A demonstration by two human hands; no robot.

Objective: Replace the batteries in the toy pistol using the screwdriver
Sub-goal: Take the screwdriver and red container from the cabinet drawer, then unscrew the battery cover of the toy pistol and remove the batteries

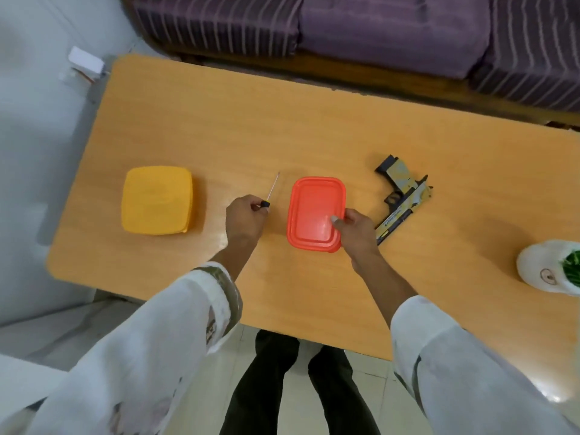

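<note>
The toy pistol (402, 199), black with yellow and grey patterning, lies flat on the wooden table (314, 127) at the right. My left hand (244, 220) is closed around the black handle of the screwdriver (272, 190), whose thin shaft points away from me. My right hand (353, 229) grips the right rim of a red lidded container (314, 213) in the middle of the table, just left of the pistol. No batteries are visible.
A yellow lidded container (157, 199) sits at the table's left. A white pot with a green plant (552, 270) stands at the right edge. A purple striped sofa (376, 26) runs along the far side. My legs show below the near edge.
</note>
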